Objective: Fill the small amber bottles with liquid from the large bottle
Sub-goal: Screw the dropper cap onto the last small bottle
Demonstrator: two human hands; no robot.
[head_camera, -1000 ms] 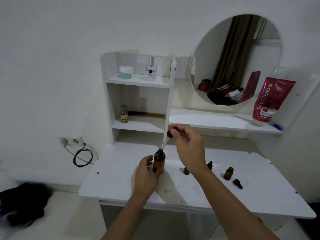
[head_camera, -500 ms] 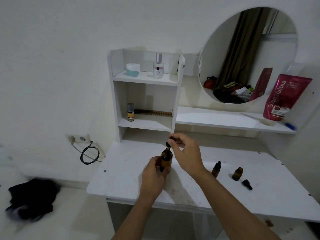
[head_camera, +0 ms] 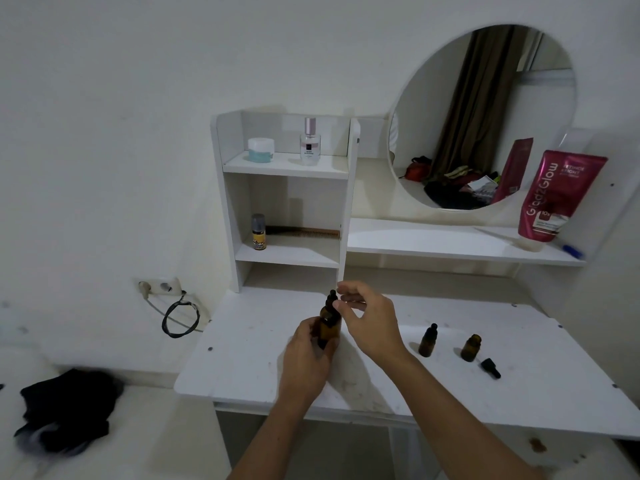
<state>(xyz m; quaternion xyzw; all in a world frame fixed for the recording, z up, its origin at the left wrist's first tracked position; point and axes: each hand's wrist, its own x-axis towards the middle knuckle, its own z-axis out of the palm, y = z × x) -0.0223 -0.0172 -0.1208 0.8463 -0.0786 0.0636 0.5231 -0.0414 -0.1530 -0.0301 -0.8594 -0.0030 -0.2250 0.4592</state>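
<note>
Comparing with half a second ago, the dropper cap (head_camera: 331, 299) now sits on the neck of the large amber bottle (head_camera: 328, 327) instead of hovering above it, and the right hand (head_camera: 372, 323) has let go, its fingers loosely spread just beside the black bulb, whether touching it I cannot tell. Largest in view, the white vanity table (head_camera: 450, 386) fills the lower centre and right of the frame, with its shelf unit (head_camera: 287, 168) at centre and round mirror (head_camera: 485, 116) at upper right. Near the table's front edge, at lower centre, the left hand (head_camera: 304, 358) grips the large bottle round its lower body. That bottle stands upright, long axis vertical, cap pointing to the top of the frame; its glass is dark brown and its cap black. Right of the hands, well apart from them, a small capped amber bottle (head_camera: 427, 342) stands upright, and further right a small uncapped amber bottle (head_camera: 471, 348) stands with its open mouth upward. Just beside that one, lower right, a loose black dropper cap (head_camera: 490, 368) lies on its side, its tip pointing to the lower right.
</note>
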